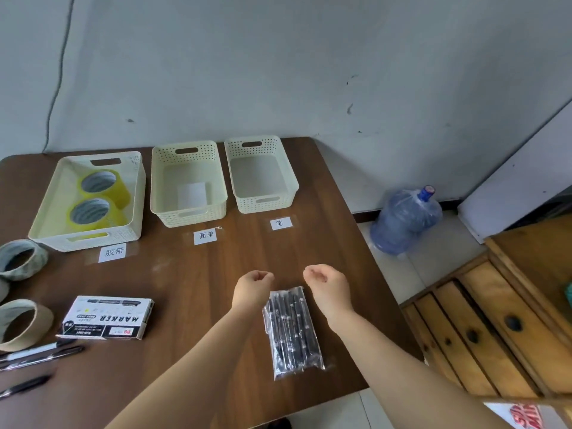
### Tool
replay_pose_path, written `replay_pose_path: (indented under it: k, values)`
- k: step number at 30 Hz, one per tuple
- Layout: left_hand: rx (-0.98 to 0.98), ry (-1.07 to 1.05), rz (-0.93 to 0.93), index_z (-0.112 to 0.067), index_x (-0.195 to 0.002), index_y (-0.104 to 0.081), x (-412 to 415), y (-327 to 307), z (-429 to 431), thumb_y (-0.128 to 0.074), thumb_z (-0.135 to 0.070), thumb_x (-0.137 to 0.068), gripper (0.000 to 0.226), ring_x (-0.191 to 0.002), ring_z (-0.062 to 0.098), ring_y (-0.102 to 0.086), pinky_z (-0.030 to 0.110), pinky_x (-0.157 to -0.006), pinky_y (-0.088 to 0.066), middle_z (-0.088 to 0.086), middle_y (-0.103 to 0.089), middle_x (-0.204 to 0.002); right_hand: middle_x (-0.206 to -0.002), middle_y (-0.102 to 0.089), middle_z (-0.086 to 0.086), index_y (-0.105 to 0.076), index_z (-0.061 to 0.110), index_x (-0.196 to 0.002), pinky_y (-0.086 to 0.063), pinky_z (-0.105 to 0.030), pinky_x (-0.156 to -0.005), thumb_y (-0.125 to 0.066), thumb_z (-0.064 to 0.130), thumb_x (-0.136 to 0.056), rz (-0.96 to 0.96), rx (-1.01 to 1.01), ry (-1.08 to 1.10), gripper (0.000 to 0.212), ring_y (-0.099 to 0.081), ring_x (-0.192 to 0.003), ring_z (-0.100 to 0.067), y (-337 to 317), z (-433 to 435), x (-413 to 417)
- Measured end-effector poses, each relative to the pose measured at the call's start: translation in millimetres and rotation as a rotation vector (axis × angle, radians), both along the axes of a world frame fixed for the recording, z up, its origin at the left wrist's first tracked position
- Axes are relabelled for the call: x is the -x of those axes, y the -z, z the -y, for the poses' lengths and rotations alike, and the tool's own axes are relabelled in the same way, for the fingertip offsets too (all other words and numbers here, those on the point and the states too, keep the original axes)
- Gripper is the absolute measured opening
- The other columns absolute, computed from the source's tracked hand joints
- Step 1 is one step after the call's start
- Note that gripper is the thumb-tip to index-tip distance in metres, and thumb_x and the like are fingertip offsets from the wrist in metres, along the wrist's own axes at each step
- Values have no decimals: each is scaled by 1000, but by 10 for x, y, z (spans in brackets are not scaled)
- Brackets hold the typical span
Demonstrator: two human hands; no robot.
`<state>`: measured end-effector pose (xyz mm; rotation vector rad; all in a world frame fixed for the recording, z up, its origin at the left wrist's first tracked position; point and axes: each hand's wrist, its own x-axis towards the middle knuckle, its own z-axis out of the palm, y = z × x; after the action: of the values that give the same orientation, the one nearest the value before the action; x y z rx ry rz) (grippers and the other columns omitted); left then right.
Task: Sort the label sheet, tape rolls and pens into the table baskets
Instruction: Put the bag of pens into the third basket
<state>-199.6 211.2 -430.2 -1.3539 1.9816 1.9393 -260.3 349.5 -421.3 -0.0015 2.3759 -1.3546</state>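
Observation:
A clear bag of black pens (292, 332) lies on the brown table (198, 274), near its front right. My left hand (252, 287) hovers just left of the bag's far end and my right hand (328, 287) just right of it. Both have loosely curled fingers and hold nothing. At the back stand three cream baskets. The left basket (46, 218) holds two yellow tape rolls (99, 196), the middle basket (161, 193) holds a white label sheet (192, 195), and the right basket (294, 184) holds nothing.
Paper labels lie in front of each basket. A marker box (106, 317), two more tape rolls (18, 258) and loose pens (40, 354) sit along the table's left side. A water bottle (405, 218) and wooden drawers (495, 329) stand on the right.

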Motion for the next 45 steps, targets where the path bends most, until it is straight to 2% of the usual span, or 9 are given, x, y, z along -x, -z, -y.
replay_pose_path:
  k: [8,14,16,20,24,30,35,39,45]
  values:
    - [51,55,137,-13,-103,-65,-115,271,-134,-53,-22,-90,20,-54,11,-48,26,-55,-43,-4,-60,-70,-119,-68,1,-65,17,-118,-48,-26,-92,-64,23,-89,142,-153,-14,29,-62,-108,-14,361,-188,-177]
    - [61,62,245,-12,-125,-48,-204,368,-183,-56,-19,-88,39,-77,18,-63,36,-74,-57,-5,-57,-90,-118,-68,-2,-63,15,-119,-51,-35,-95,-67,24,-87,240,-241,-44,34,-64,-106,-19,557,-213,-306]
    - [47,67,286,-10,-125,-44,-233,388,-191,-58,-18,-87,41,-82,22,-65,39,-78,-58,-3,-56,-88,-112,-70,-1,-66,15,-113,-53,-39,-92,-66,24,-87,238,-269,-51,27,-66,-100,-19,589,-204,-332]
    - [27,118,333,-11,-113,-57,-275,495,-191,-55,-16,-86,27,-79,26,-67,45,-81,-58,6,-66,-84,-106,-71,0,-67,15,-109,-54,-32,-82,-64,20,-89,212,-291,-61,21,-67,-93,-18,579,-170,-340]
    - [-43,85,260,-13,-107,-60,-253,434,-185,-42,-2,-86,30,-80,25,-64,46,-86,-56,6,-68,-88,-104,-73,1,-70,16,-107,-55,-36,-84,-64,17,-87,195,-295,-35,21,-67,-93,-20,546,-116,-311]
    - [-84,30,107,-14,-125,-57,-183,205,-104,-49,-3,-86,42,-98,24,-65,42,-90,-54,3,-65,-109,-91,-73,7,-72,22,-92,-56,-38,-84,-63,13,-85,182,-172,20,15,-68,-86,-14,416,5,-200]
    - [-53,11,21,-23,-132,-51,-82,-23,24,-48,-6,-93,42,-78,17,-64,33,-64,-55,2,-61,-101,-106,-71,5,-69,20,-108,-54,-27,-79,-64,18,-90,121,-73,24,19,-66,-93,-13,226,148,-22]
    - [-26,20,-32,-25,-137,-48,41,-189,177,-55,1,-87,56,-86,24,-69,46,-78,-59,6,-63,-107,-121,-66,4,-64,20,-121,-49,-18,-71,-62,23,-92,77,2,-7,29,-64,-105,-14,14,270,141]
    - [21,12,-125,-21,-140,-45,272,-443,422,-58,15,-78,74,-86,23,-67,42,-79,-59,7,-64,-101,-124,-63,4,-57,26,-129,-50,-19,-70,-59,23,-94,86,112,-52,36,-60,-99,-9,-271,511,372]
